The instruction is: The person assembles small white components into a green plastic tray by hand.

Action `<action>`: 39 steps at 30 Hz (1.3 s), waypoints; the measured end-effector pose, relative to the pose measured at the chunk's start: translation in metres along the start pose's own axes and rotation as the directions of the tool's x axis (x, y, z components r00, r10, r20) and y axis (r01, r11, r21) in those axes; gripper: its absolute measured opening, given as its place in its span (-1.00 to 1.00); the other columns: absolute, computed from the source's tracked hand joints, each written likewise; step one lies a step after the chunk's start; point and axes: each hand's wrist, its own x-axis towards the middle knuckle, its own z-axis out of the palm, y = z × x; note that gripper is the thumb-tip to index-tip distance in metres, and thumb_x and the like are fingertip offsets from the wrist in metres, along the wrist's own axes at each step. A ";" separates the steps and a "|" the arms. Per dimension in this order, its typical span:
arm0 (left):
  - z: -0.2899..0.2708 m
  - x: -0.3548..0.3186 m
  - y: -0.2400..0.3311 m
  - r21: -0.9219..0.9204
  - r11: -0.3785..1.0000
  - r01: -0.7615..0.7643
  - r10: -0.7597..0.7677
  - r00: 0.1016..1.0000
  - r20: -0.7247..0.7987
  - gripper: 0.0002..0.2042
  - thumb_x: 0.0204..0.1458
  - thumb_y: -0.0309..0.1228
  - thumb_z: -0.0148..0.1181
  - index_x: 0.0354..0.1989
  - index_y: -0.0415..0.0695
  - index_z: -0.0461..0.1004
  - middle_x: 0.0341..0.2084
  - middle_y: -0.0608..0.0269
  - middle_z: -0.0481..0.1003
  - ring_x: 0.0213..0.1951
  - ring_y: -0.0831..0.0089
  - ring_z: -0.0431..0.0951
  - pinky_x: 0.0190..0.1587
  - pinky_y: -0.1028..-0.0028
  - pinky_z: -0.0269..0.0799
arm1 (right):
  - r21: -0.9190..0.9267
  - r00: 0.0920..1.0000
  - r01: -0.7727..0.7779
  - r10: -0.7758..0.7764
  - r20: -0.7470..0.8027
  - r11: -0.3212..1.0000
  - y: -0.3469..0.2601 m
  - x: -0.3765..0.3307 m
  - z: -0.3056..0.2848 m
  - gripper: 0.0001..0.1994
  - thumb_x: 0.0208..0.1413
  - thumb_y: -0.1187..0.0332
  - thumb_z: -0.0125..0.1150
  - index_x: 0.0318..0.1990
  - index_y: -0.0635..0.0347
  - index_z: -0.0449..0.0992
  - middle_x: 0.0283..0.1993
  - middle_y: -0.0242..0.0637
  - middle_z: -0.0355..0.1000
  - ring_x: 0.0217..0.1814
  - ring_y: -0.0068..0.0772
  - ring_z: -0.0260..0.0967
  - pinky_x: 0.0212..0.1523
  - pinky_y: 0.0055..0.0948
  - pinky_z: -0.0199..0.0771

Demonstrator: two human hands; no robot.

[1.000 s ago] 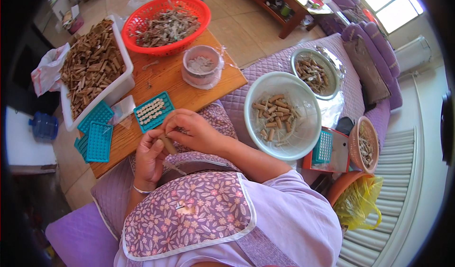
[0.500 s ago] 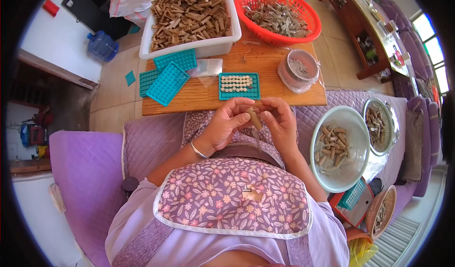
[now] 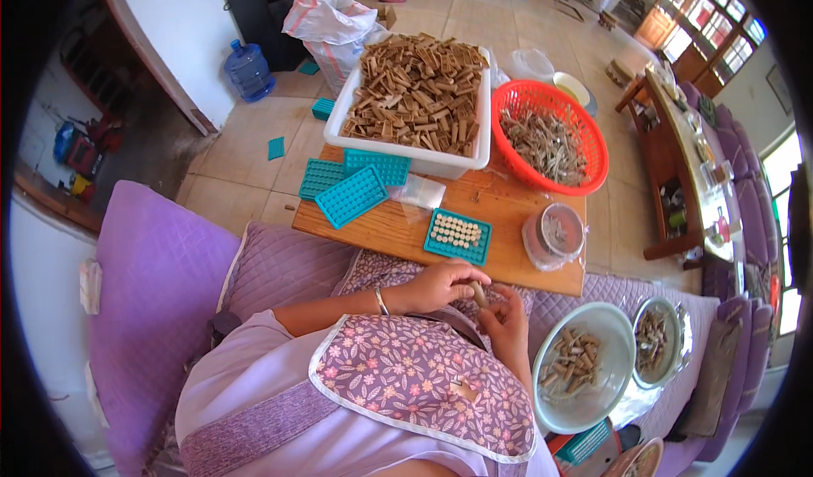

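Observation:
Low in front of my apron, a short brown tube-like piece, resembling a rolled dry husk, is held between both hands. My left hand, with a bracelet at its wrist, is closed with thumb and fingers pinching the upper end. My right hand curls its fingers round the lower end; part of its grip is hidden. Just beyond the hands, a teal tray lies on the wooden table, with rows of small white round pieces in its pockets. To its right stands a clear tub in plastic film.
Teal trays overlap at the table's left. Behind them a white bin is heaped with brown strips. A red basket holds dry greyish scraps. On the seat at my right, a pale green basin holds brown tubes, beside a smaller colander.
My head view has tilted up and turned, so the table now sits lower and tilted, with more of the room showing. Both hands still hold the brown piece.

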 end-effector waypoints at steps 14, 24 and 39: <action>-0.115 0.023 0.040 0.476 0.857 0.199 0.111 0.830 -0.546 -0.85 0.01 -0.45 0.20 -0.24 -0.15 0.50 -0.31 0.15 0.49 -0.26 0.24 0.51 -0.20 0.32 0.44 | -0.774 0.791 -0.612 0.110 -0.602 0.161 -0.043 -0.061 -0.151 -0.64 -0.09 0.30 0.33 -0.14 0.22 0.40 -0.09 -0.03 0.42 -0.03 0.11 0.34 -0.03 -0.06 0.33; -0.240 0.178 -0.034 0.824 0.515 0.237 0.322 0.837 -0.442 -0.88 -0.17 -0.49 0.28 -0.44 -0.18 0.47 -0.41 0.07 0.41 -0.28 0.10 0.45 -0.23 0.19 0.38 | -0.726 0.998 0.048 -0.059 0.010 0.686 -0.080 0.073 -0.056 -0.67 -0.02 0.33 0.30 -0.09 0.24 0.45 -0.12 -0.03 0.44 -0.08 0.09 0.39 -0.11 -0.12 0.40; -0.192 0.084 0.066 0.607 0.730 0.314 0.095 0.833 -0.545 -0.88 0.01 -0.44 0.18 -0.32 -0.19 0.42 -0.35 0.10 0.47 -0.24 0.12 0.47 -0.23 0.32 0.39 | -0.593 0.949 0.295 -0.304 0.088 0.749 -0.076 0.210 -0.040 -0.86 -0.02 0.49 0.19 -0.27 0.29 0.48 -0.27 -0.03 0.44 -0.14 0.05 0.38 -0.12 -0.14 0.38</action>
